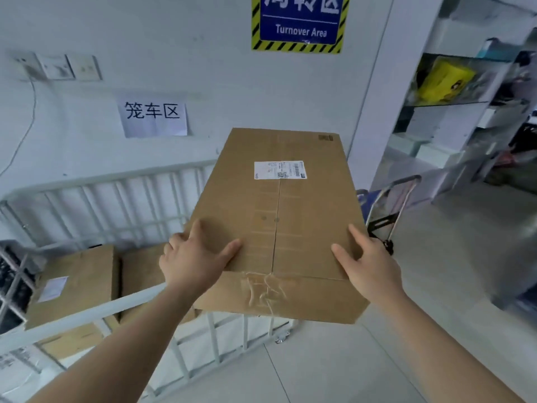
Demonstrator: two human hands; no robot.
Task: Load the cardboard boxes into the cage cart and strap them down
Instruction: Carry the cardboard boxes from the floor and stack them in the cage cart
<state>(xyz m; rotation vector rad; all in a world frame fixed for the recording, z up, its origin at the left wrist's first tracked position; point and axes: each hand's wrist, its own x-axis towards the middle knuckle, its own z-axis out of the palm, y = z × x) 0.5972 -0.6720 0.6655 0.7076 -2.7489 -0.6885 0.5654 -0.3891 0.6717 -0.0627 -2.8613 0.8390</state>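
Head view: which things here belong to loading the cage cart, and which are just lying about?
Job: held box, gripped by left hand and right hand; cage cart; labelled box and plain box already inside.
Lying about: hand trolley; shelf rack with yellow bag; blue sign; paper sign; wall sockets.

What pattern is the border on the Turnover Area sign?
The border has yellow-and-black diagonal stripes; head view.

A blue "Turnover Area" sign [299, 23] hangs at twelve o'clock; a paper notice [152, 119] at ten; wall sockets [58, 66] above it; shelving [465, 112] at two; a folding trolley [390, 205] at three.
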